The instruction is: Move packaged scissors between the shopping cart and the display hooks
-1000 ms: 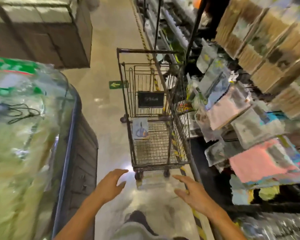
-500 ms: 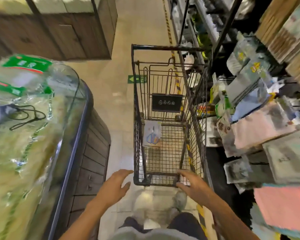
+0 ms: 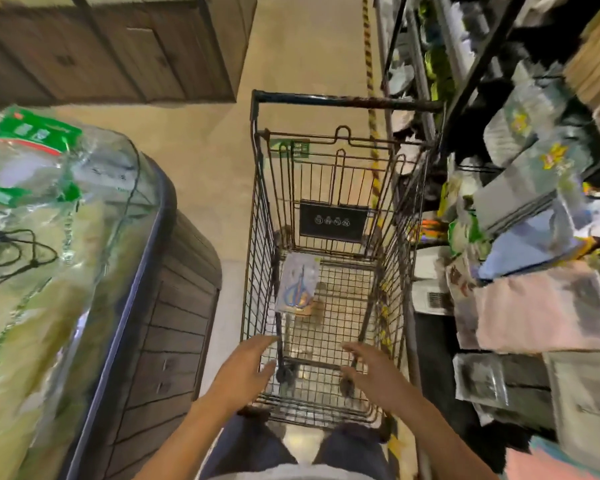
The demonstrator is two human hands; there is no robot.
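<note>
1. The person stood at the near end of the shopping cart point(image 3: 257, 216), which ran away from them toward twelve o'clock along the aisle.
2. One pack of scissors point(image 3: 298, 286) lay on the wire floor of the cart basket, leaning against the left wall, toward eleven o'clock from the hands. It was the only pack I could make out in the cart.
3. The left hand point(image 3: 245, 370) hovered over the cart's near left corner with fingers spread and palm down, holding nothing.
4. The right hand point(image 3: 373, 370) hovered over the near right part of the basket, likewise spread and empty. Neither hand touched the pack; whether either brushed the cart wire could not be told.
5. The display rack point(image 3: 520, 209) stood at about two to three o'clock, just beside the cart's right wall, crowded with hanging packets. The picture was too blurred there to tell which packets were scissors or which hooks were free.
6. At nine o'clock sat a counter point(image 3: 174, 306) with a clear curved cover; it played no part in the task.
7. Progress, as a judgement: with a single pack in the cart and both hands empty, the work looked to be between moves. The pack was not yet gripped, and nothing was being carried to or from the hooks.
8. What was left, as far as could be judged: reaching down and forward into the basket for the pack, then carrying it right to a hook, or else fetching further packs from the rack.
</note>
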